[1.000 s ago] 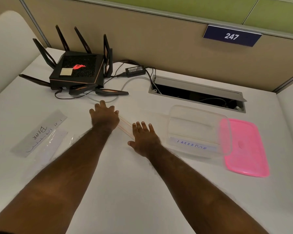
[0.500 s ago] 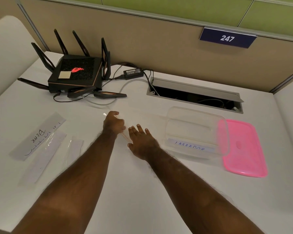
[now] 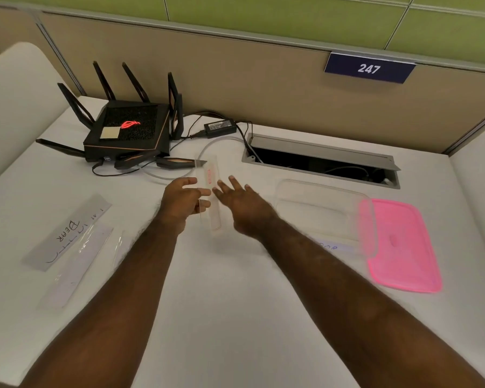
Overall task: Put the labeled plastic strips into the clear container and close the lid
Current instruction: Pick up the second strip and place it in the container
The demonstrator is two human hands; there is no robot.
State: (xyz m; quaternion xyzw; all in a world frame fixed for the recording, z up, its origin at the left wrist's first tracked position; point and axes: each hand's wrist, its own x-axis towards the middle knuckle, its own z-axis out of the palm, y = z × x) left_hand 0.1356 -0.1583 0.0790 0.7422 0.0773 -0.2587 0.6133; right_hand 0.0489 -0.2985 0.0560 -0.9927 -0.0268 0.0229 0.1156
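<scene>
Strip (image 3: 211, 191) with red writing is lifted off the desk, pinched between thumb and fingers of the left hand (image 3: 184, 204). The right hand (image 3: 242, 204) is open, fingers spread, just beside the strip, maybe touching its edge. The clear container (image 3: 324, 217) stands to the right of the grip, the pink lid (image 3: 403, 245) beyond it. Other strips (image 3: 67, 236) lie far left of the grip. The strip is thin and smooth, so it could slip or bend during a hand change.
</scene>
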